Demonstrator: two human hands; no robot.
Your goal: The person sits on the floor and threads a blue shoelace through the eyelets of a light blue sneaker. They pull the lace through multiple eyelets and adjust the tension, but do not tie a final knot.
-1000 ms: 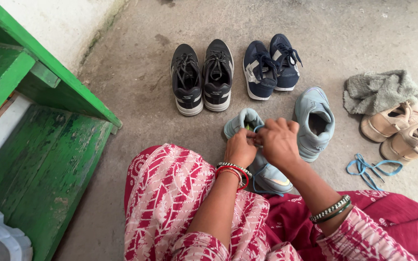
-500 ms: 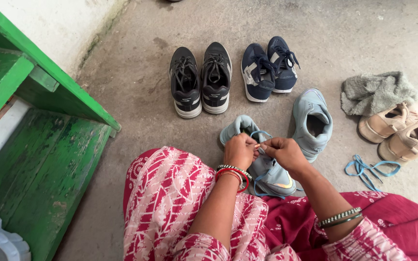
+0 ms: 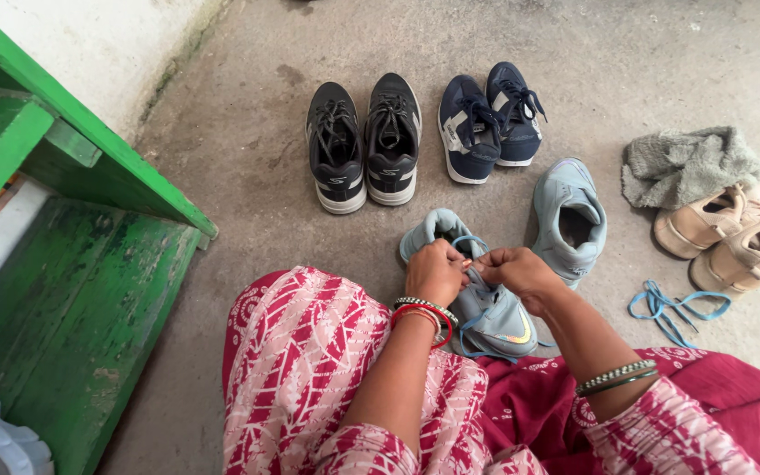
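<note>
A light blue sneaker point(image 3: 494, 312) lies on the concrete floor in front of my knees. Both hands work at its top, pinching a blue lace point(image 3: 468, 242) that loops over the toe end. My left hand point(image 3: 435, 271) grips the lace on the left side. Fingertip to fingertip with it, my right hand point(image 3: 515, 269) holds the lace on the right side. The matching light blue sneaker point(image 3: 569, 217) stands unlaced just to the right. A loose blue lace point(image 3: 677, 303) lies on the floor further right.
A black pair of sneakers point(image 3: 364, 145) and a navy pair point(image 3: 490, 119) stand at the back. Beige shoes point(image 3: 726, 239) and a grey cloth point(image 3: 688, 163) are at the right. A green wooden bench point(image 3: 63, 220) fills the left side.
My right hand has dropped from over the shoe to its right side, uncovering the blue lace loop. The left hand stays in place on the lace.
</note>
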